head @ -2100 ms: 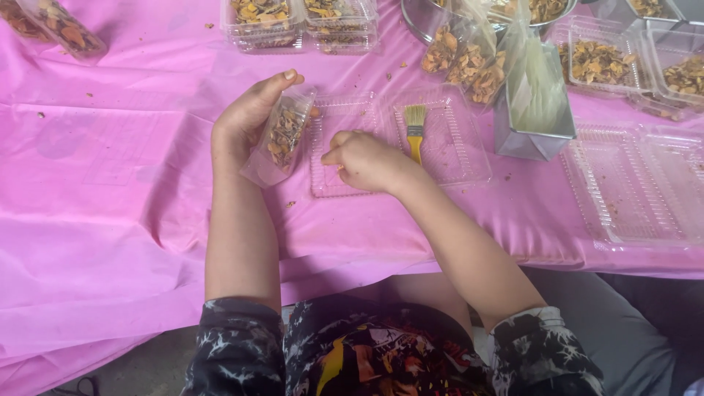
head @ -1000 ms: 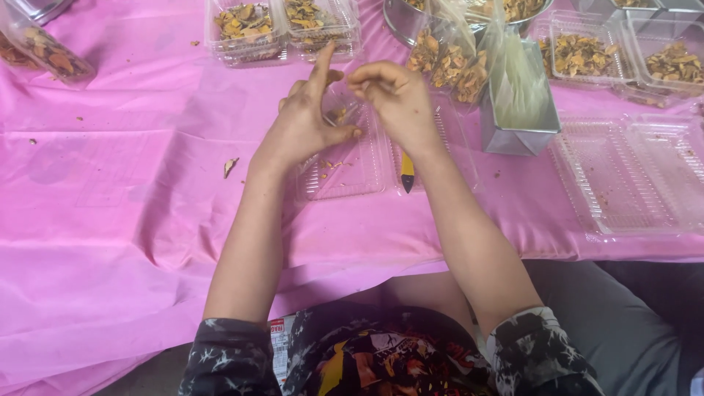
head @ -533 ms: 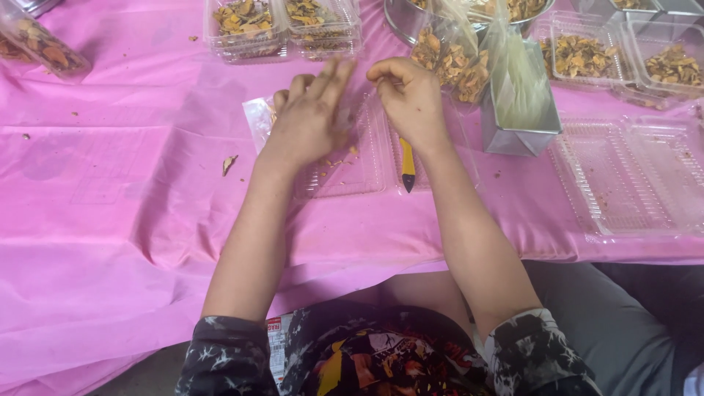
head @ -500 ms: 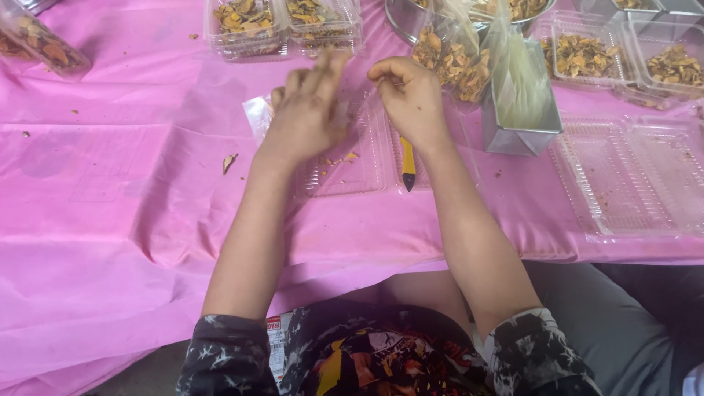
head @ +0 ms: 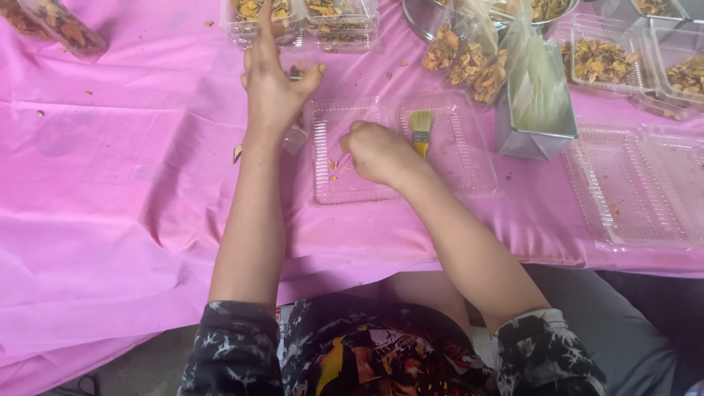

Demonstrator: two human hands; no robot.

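The left hand [head: 273, 82] reaches forward with fingers spread, its tips touching a filled clear box [head: 258, 16] beyond the open tray [head: 345, 158]. The right hand [head: 375, 152] rests curled in a loose fist on that tray; whether it grips anything I cannot tell. A brush [head: 420, 130] lies just right of it.

You face a worktop [head: 110, 191] covered edge to edge by a pink plastic sheet [head: 88, 242], creased and wrinkled, its near edge hanging over the side. At near left a strip of grey floor [head: 147, 367] shows below the sheet. The light is soft and even, with only faint shadows on the sheet.
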